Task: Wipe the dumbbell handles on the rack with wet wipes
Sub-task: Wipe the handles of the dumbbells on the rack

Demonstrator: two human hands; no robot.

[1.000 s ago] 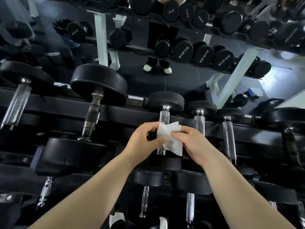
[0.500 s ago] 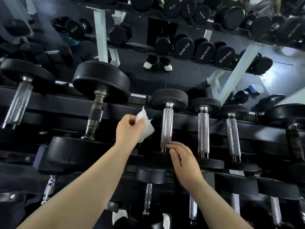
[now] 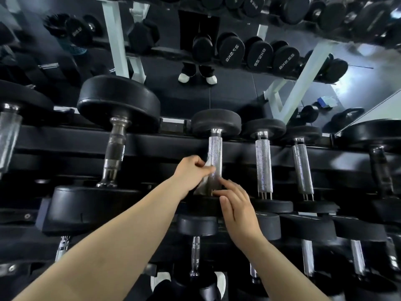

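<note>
A black dumbbell rack holds rows of dumbbells with chrome knurled handles. My left hand grips a white wet wipe and presses it against the lower left side of the middle dumbbell handle. Most of the wipe is hidden by my fingers. My right hand rests with fingers apart on that dumbbell's near black head, its fingertips touching the bottom of the handle. It holds nothing.
A larger dumbbell sits to the left, two slimmer handles to the right. A lower tier of dumbbells lies under my arms. A mirror behind reflects a white-framed rack and a person's legs in white shoes.
Both hands held the wipe at first. The right hand let go and dropped to the dumbbell head. The left hand swung the wipe left, then brought it onto the handle.
</note>
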